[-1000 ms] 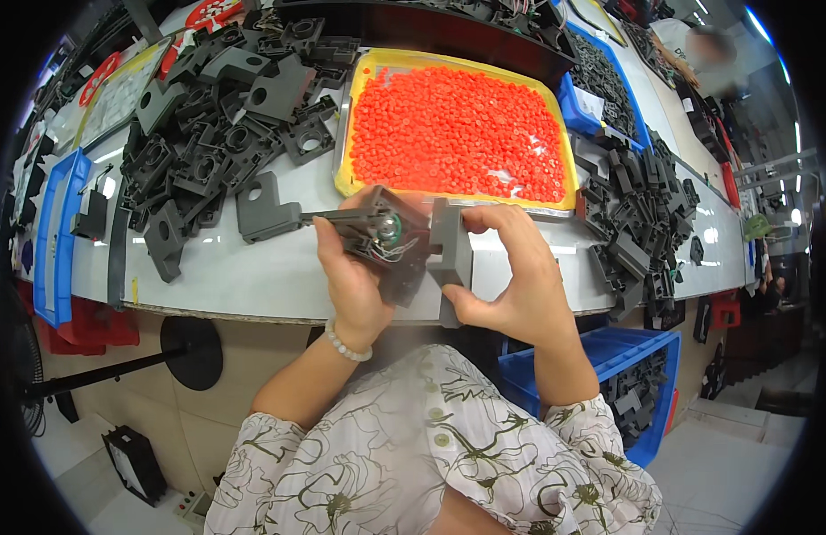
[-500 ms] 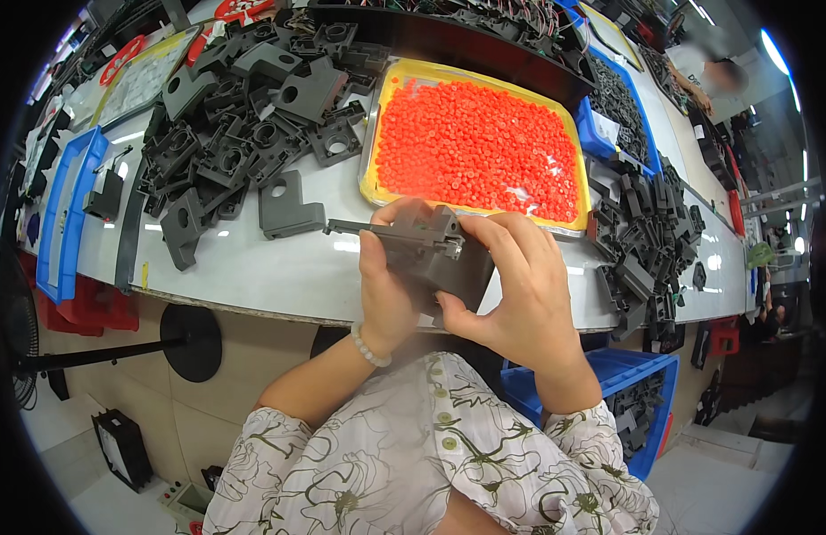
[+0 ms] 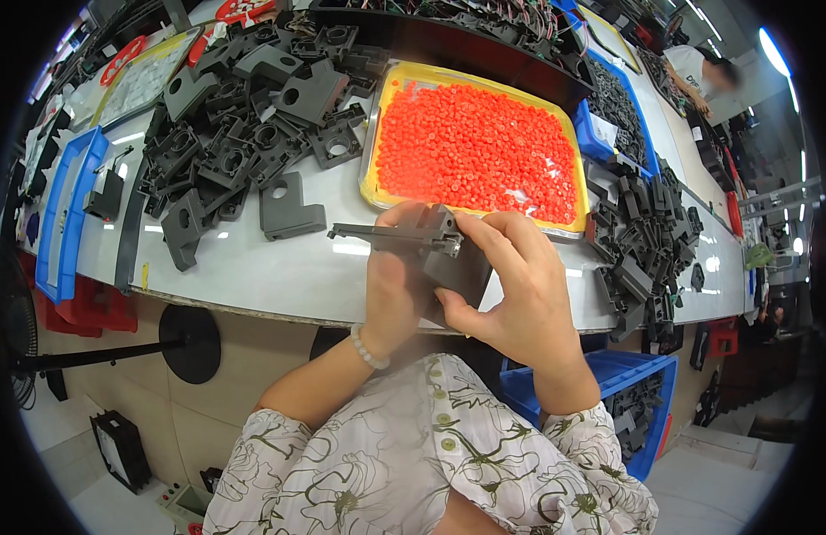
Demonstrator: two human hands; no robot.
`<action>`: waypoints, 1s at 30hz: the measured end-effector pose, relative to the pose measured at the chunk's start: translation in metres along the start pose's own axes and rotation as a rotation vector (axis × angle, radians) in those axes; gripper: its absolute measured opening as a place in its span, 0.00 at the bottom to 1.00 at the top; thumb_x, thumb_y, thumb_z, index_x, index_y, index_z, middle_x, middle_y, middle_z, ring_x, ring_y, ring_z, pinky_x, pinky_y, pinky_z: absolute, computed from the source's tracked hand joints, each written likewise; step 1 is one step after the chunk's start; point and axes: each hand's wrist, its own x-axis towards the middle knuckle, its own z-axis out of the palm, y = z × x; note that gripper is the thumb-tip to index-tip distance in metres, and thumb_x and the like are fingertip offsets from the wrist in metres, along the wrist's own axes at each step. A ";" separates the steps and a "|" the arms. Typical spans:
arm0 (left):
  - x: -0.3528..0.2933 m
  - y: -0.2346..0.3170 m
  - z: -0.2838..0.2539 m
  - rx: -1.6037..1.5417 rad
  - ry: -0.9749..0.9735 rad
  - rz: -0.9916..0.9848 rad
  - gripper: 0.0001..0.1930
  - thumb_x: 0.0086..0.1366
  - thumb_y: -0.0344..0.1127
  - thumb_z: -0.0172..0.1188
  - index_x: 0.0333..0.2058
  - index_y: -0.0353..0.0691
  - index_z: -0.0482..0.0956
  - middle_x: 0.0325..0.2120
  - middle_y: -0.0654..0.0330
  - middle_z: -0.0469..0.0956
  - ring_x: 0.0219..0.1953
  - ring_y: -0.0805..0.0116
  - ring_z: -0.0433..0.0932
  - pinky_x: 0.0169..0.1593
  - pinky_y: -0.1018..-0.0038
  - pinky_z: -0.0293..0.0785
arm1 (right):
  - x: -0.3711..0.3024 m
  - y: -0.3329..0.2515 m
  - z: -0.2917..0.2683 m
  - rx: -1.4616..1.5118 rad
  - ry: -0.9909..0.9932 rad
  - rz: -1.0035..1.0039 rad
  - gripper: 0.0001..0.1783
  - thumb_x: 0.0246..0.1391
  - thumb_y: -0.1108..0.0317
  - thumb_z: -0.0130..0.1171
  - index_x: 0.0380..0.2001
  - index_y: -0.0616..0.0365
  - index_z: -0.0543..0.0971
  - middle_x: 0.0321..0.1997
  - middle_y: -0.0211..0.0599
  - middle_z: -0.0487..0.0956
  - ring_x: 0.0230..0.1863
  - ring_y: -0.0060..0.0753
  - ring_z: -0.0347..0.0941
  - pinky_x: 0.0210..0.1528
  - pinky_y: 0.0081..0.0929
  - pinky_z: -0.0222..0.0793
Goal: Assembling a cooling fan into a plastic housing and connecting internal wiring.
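Just above the table's front edge, a dark grey plastic housing is held up between my two hands. A long thin arm of the same grey juts from it to the left. My right hand grips the housing from the right, with thumb at the near face and fingers over the top. On the other side, my left hand is closed around its left part; the fingers behind it are hidden and the thumb area is slightly blurred. A loose L-shaped grey part lies on the table to the left.
Beyond my hands stands a yellow-rimmed tray full of small red-orange pieces. Grey plastic parts are piled at left and right. A narrow blue bin sits far left, a blue crate below the table. A co-worker is at upper right.
My left thumb has come down from the thin arm of the housing. The housing has hardly moved. At the upper right, the co-worker has shifted.
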 end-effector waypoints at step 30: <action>0.007 0.020 -0.005 0.288 0.042 -0.086 0.41 0.57 0.71 0.27 0.50 0.39 0.62 0.48 0.60 0.63 0.49 0.70 0.64 0.54 0.73 0.58 | -0.013 0.014 0.036 0.365 0.333 -0.066 0.50 0.26 0.44 0.68 0.47 0.72 0.65 0.44 0.50 0.66 0.47 0.49 0.62 0.49 0.38 0.61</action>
